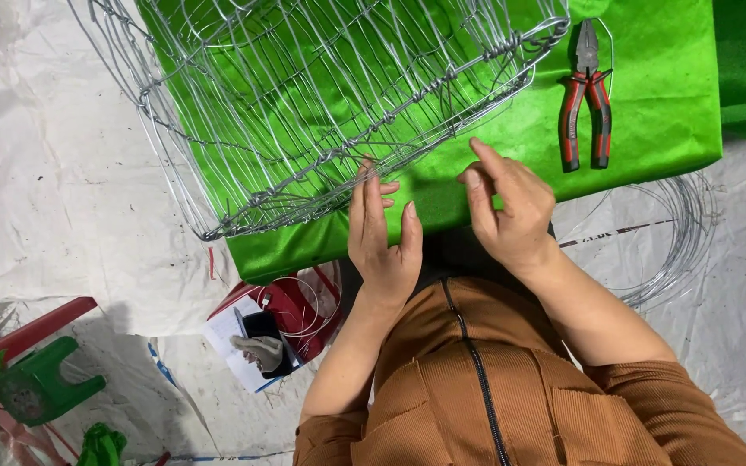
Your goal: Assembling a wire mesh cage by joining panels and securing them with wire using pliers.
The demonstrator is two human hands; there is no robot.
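A woven wire basket frame (304,95) lies on its side on a bright green cloth-covered surface (658,95). My left hand (382,237) rests with fingers extended at the frame's near rim, fingertips touching the wire. My right hand (507,211) hovers just right of it over the cloth, fingers loosely curled, holding nothing that I can see. Red-handled pliers (586,95) lie on the cloth to the right, apart from both hands. My brown zip jacket fills the bottom of the view.
A coil of loose wire (675,233) lies on the white floor sheet at right. A red bag with a glove and notepad (274,332) sits below the green surface. A green plastic stool (36,384) stands at lower left.
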